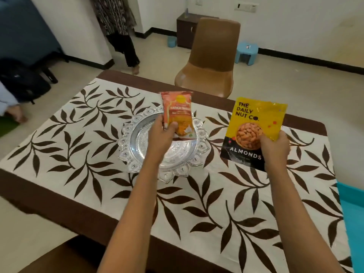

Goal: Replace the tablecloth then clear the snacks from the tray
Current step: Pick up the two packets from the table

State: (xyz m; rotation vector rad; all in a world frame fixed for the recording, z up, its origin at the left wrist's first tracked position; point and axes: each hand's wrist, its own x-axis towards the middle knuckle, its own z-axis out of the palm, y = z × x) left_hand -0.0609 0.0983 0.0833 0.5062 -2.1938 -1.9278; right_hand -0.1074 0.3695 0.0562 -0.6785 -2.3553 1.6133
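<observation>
2 snack packets are off the table, 1 in each hand. The orange snack packet (178, 113) is pinched at its lower edge by the left hand (162, 137), thumb on the printed face and fingers behind; it hangs above the far half of the silver tray (128, 146). Its long axis runs near upright, the sealed top edge pointing away from the person and tipped a little to the left, the print too blurred to read in full. The yellow and black almonds pouch (250, 133) is gripped at its lower right corner by the right hand (275, 149), held over the cloth just to the right of the tray and apart from it. Its long axis also stands near upright, top edge away, the face with "THE DAILY NUT CO." and "ALMONDS" turned toward the camera.

1 tray lies on the leaf-patterned tablecloth (78, 154), cream with brown leaves and a brown border, which covers the table (49, 198). No packet shows on the visible part of the tray. Beyond the far edge stands 1 brown chair (212, 56), and further back 1 blue stool (247, 53) sits on the floor.
</observation>
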